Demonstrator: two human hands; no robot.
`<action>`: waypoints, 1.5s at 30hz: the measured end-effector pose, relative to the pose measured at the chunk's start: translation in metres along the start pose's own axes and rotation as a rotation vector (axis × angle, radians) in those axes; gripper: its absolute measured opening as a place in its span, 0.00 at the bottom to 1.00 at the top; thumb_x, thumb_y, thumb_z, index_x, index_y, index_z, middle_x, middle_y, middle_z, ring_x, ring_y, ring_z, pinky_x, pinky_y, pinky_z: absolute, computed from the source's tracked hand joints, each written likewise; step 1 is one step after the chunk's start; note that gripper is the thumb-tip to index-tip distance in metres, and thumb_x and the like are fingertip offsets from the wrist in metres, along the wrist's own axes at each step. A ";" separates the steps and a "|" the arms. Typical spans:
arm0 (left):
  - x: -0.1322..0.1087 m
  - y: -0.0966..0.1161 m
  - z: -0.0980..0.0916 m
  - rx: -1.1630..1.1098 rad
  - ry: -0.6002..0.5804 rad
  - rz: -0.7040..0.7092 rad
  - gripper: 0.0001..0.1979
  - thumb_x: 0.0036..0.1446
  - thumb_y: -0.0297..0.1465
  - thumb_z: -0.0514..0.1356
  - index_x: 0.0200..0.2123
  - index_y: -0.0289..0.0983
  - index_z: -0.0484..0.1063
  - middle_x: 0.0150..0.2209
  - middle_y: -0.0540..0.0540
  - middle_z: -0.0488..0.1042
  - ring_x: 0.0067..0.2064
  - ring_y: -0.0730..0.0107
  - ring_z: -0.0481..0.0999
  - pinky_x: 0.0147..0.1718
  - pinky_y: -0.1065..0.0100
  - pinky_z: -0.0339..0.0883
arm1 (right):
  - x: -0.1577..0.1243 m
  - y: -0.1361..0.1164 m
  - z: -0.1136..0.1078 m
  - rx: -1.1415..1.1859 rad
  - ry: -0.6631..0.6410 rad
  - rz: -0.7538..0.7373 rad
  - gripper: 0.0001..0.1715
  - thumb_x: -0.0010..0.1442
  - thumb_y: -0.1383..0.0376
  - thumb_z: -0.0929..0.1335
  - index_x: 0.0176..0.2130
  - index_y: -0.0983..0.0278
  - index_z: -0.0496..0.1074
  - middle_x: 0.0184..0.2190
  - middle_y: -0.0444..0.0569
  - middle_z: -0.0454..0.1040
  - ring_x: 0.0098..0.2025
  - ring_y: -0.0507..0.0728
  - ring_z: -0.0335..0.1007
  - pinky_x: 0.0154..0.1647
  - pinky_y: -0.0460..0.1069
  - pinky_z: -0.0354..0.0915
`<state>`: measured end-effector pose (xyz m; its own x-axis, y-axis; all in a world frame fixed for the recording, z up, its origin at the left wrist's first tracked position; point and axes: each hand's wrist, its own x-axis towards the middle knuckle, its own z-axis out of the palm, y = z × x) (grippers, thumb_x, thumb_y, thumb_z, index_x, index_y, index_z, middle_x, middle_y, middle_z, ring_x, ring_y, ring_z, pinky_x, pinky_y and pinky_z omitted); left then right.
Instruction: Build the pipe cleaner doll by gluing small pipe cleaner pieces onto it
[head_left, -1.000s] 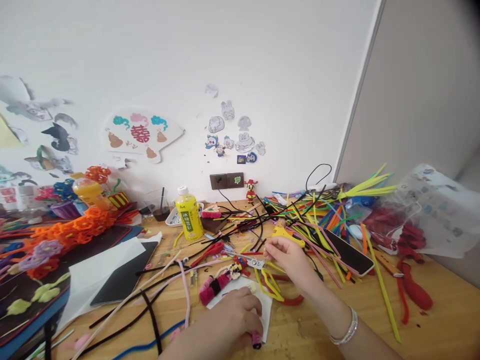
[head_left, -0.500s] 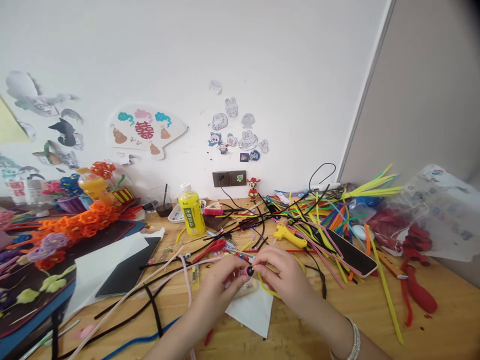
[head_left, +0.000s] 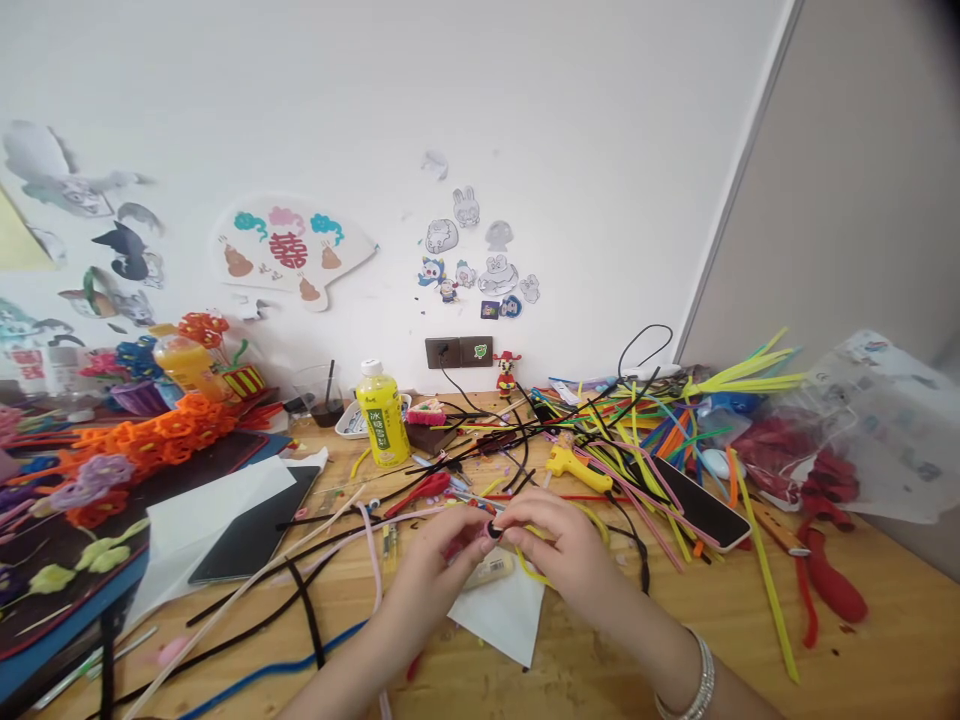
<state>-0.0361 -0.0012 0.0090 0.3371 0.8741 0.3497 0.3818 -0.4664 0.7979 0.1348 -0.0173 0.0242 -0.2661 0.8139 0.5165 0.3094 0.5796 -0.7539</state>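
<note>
Black-ended piece (head_left: 494,531) between both hands (head_left: 564,540), previously apart.

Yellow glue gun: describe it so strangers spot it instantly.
On the wooden table, look just beyond the right hand, left of the phone. The yellow glue gun lies there, its thick body setting it apart from thin yellow craft stems on its right.
</note>
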 end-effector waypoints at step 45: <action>-0.001 -0.004 0.001 -0.231 -0.108 0.009 0.10 0.54 0.37 0.56 0.36 0.37 0.71 0.32 0.46 0.73 0.34 0.68 0.70 0.34 0.70 0.64 | -0.001 -0.002 0.010 0.287 0.056 0.263 0.05 0.53 0.64 0.64 0.31 0.63 0.69 0.27 0.44 0.70 0.30 0.52 0.67 0.29 0.45 0.63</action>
<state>-0.0368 0.0000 0.0050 0.4344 0.8449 0.3122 0.1757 -0.4194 0.8906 0.1257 -0.0197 0.0213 -0.1595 0.9385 0.3062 0.0899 0.3227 -0.9422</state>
